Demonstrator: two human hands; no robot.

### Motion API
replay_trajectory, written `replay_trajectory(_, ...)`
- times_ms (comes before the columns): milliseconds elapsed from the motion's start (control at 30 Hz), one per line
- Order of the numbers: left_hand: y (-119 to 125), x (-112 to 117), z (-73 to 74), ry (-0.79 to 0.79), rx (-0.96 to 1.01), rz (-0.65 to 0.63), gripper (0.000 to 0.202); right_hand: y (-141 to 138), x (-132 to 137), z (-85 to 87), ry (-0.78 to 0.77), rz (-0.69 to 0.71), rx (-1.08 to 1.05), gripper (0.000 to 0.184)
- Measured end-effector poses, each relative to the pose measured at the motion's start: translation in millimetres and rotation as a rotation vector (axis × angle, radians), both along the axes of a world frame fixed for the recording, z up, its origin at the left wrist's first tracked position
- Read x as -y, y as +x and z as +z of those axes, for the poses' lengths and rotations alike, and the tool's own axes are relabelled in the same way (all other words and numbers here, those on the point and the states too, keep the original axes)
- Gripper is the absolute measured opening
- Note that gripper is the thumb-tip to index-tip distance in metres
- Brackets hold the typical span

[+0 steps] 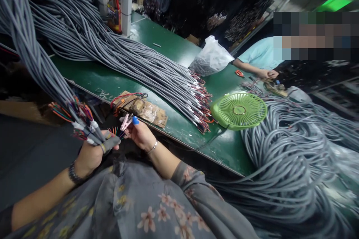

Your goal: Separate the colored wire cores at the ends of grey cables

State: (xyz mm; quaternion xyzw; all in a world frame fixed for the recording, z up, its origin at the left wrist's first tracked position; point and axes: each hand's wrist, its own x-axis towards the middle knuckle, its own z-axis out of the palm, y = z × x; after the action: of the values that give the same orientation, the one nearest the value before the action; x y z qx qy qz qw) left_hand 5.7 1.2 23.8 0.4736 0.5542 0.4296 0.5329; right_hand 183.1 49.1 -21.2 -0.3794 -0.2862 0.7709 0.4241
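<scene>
My left hand (pixel 94 153) is closed around the end of a grey cable (pixel 110 144), whose thin coloured wires (pixel 113 130) fan out past the fingers. Against that hand hangs a bundle of grey cables (pixel 56 74) with white-wrapped, multicoloured ends (pixel 84 119). My right hand (pixel 142 137), a blue cover on its thumb, pinches a small pink clip (pixel 126 122) close to the fanned wires. Whether the clip's jaws bite a wire is too small to tell. Just beyond lies a taped cardboard piece (pixel 148 110) with red and black leads.
A large pile of grey cables (pixel 134 59) lies across the green table (pixel 165 37). Right of its ends stand a green fan (pixel 238 110) and a white plastic bag (pixel 211 56). Coiled cables (pixel 286 157) fill the right side. Across the table a co-worker's hands (pixel 267 74) are busy.
</scene>
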Motion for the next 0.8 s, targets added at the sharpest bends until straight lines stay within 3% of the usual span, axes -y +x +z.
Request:
replay_trajectory(267, 5, -5, -0.9, 0.026, -0.007, -0.038, 0.035, -6, 7, -9.7, 0.314, -0.216, 0.289, 0.074)
replay_trajectory(400, 4, -6, -2.3, 0.027, -0.023, -0.060, 0.044, -11, 3, -7.6, 0.139, -0.087, 0.061, 0.071)
replay_trajectory(500, 4, -6, -3.4, 0.028, -0.031, -0.075, 0.047, -15, 0, -1.4, 0.030, -0.084, -0.096, 0.059)
replay_trajectory(633, 5, -6, -6.0, 0.008, -0.043, -0.070, 0.041, -17, 0, 6.1, -0.050, -0.135, -0.154, 0.046)
replay_trajectory(800, 3, -5, -7.9, 0.015, -0.054, -0.069, 0.040, -17, 1, 12.0, -0.122, -0.128, -0.161, 0.050)
